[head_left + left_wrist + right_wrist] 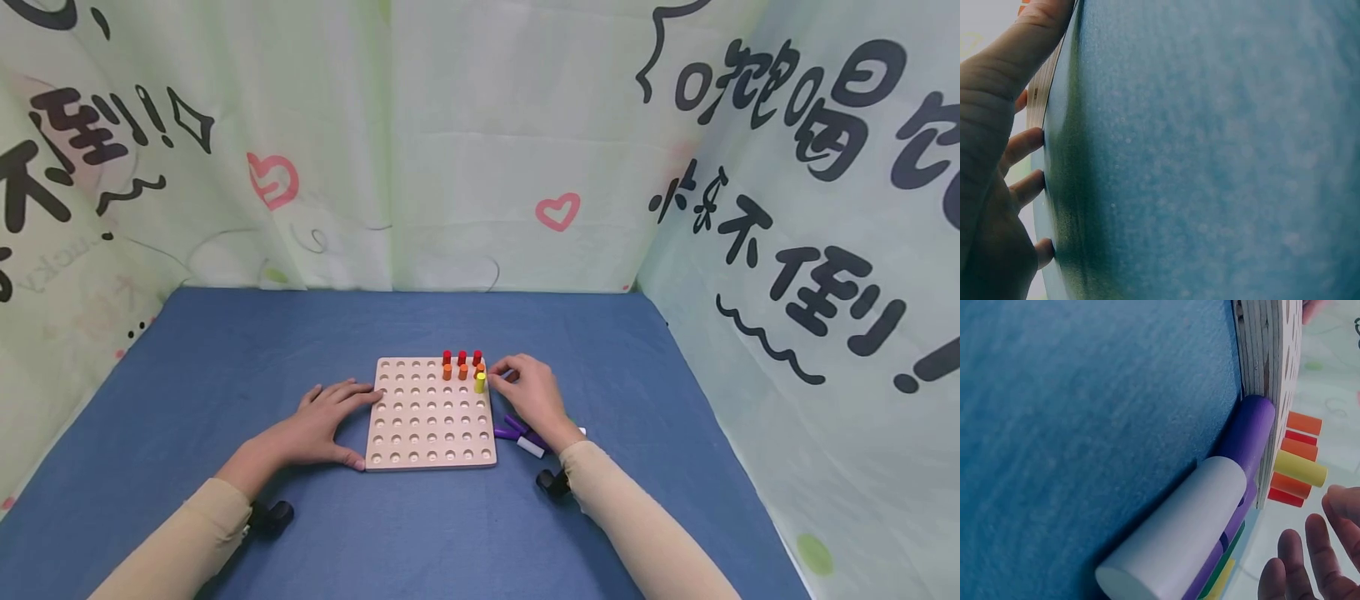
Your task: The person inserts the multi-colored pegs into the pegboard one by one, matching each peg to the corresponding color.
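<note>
A square wooden board (pixel 422 417) with rows of round holes lies flat. At its far right corner stand three red pegs (pixel 462 357), three orange pegs (pixel 463 372) in the row nearer, and one yellow peg (pixel 480 383). The left hand (pixel 318 425) rests spread at the board's left side, thumb by the near left corner; its thumb and fingers also show in the left wrist view. Just right of the yellow peg (pixel 1300 469), the right hand (pixel 531 392) hovers with fingers loosely bent, apart from the peg, holding nothing visible.
Beside the board's right edge, partly under the right wrist, lie purple pegs (pixel 507 433) and a white peg (pixel 530 447). The right wrist view also shows green and yellow pegs (pixel 1220 584) behind them. A blue cloth (pixel 420 533) covers the table; printed curtains (pixel 480 167) stand around it.
</note>
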Available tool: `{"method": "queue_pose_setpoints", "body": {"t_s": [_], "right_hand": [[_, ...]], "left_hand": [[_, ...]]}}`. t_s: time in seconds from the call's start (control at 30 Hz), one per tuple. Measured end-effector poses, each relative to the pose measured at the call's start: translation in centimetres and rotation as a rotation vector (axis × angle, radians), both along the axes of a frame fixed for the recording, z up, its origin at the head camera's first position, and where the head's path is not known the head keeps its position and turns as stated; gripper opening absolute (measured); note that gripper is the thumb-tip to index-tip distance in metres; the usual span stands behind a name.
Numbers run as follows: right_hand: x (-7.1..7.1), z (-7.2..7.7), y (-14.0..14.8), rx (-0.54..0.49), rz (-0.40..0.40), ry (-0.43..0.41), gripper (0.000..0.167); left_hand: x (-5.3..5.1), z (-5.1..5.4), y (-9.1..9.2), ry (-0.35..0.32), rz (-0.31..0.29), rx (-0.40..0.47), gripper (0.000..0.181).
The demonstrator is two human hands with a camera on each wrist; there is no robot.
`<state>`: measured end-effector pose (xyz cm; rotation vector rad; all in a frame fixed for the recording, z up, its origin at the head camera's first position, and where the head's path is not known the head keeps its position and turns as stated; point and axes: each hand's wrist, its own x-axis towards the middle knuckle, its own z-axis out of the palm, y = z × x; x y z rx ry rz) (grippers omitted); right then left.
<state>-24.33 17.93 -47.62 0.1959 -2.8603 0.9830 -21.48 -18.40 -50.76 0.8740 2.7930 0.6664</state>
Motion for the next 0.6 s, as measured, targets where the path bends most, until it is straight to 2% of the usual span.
{"method": "queue_pose_setpoints", "body": {"t_s": [0.37,0.6], "right_hand": [[0.3,-0.2,0.0,0.029,0.019,-0.007,0.008],[0.4,-0.3,1.0,0.024,-0.004,-0.019,0.008]], "left_hand": [[-0.1,-0.1,0.2,0.003,-0.003,0.001,0.106],[0.1,0.1,0.2,-0.009,0.007,-0.003,0.106]]}}
